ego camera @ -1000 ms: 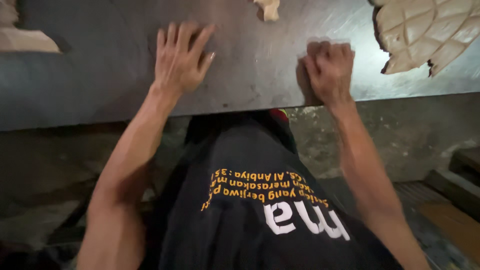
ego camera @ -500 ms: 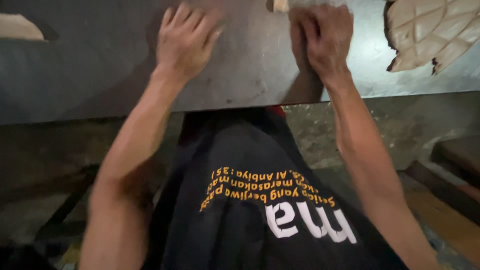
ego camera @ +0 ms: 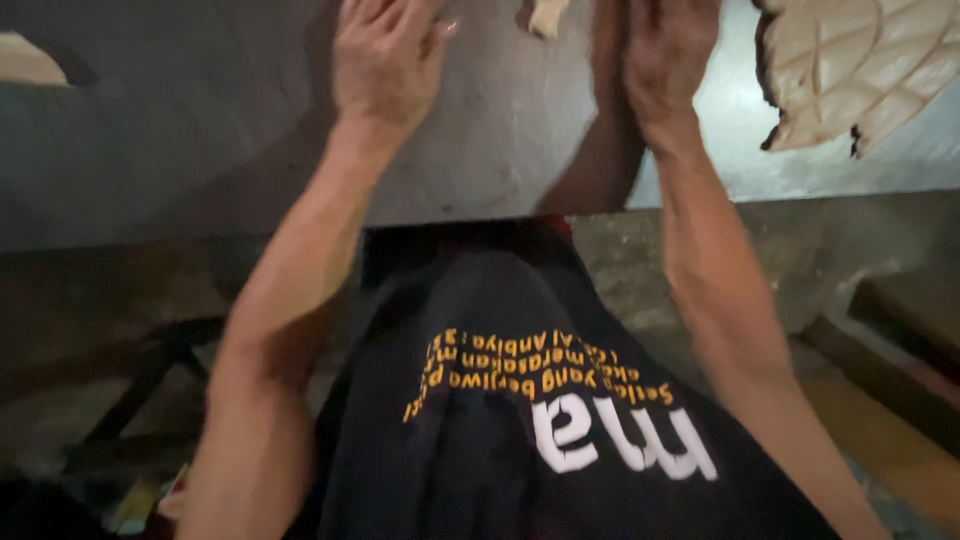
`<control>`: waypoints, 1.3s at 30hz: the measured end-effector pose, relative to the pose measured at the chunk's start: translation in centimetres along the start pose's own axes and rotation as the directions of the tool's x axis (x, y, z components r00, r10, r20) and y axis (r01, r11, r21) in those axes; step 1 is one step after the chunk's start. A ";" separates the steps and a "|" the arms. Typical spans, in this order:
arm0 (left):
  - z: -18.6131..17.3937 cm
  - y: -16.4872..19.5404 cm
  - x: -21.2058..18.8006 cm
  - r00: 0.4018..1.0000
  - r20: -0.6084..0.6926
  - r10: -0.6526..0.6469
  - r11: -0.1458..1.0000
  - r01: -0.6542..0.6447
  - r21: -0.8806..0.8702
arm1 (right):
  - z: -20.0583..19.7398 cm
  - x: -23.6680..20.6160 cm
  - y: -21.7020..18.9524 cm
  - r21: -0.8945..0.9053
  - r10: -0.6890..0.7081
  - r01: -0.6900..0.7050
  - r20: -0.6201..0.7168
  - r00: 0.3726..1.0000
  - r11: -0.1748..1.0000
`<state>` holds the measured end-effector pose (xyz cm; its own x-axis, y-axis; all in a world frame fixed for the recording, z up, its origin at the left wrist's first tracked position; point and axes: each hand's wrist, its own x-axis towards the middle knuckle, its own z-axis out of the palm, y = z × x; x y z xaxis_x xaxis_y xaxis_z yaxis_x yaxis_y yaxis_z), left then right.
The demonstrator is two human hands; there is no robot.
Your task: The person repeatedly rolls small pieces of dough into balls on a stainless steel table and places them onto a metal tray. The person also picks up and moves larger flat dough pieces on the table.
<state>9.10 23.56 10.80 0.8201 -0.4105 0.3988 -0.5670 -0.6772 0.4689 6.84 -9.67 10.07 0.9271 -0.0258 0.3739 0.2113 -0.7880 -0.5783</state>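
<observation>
Both your hands have slid farther up the grey metal table (ego camera: 500, 150) since the earlier frame. Pale dough piece (ego camera: 25, 62) lies at far left. Your left hand (ego camera: 385, 65) rests flat, fingers spread, holding nothing. A small dough scrap (ego camera: 547, 17) lies between the hands. Your right hand (ego camera: 668, 50) presses down; grip indiscernible. Scored dough sheet (ego camera: 860, 70) lies far right.

hands on table (ego camera: 200, 150) — dough sheet (ego camera: 860, 70) right

L hand (ego camera: 385, 65) flat, palm down; R hand (ego camera: 665, 55) likewise, arms outstretched
</observation>
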 end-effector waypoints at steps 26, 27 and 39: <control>-11.2 5.1 -4.4 0.952 0.026 -0.304 0.950 0.301 0.088 | -8.3 -2.9 -6.4 0.151 0.040 -0.104 0.378 0.925 0.983; -11.2 5.8 -3.2 0.935 0.006 -0.355 0.931 0.353 0.088 | -8.7 -1.9 -6.2 0.202 0.063 -0.145 0.363 0.930 0.969; 0.7 17.0 17.4 0.957 -0.126 -0.261 0.921 0.208 -0.330 | -12.4 13.8 -1.2 0.385 -0.133 0.081 0.112 0.985 0.920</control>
<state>13.81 4.50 25.13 0.9231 -0.1395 0.3584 -0.3774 -0.5072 0.7748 15.54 -16.72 24.90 0.9194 0.1484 0.3643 0.3884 -0.4900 -0.7804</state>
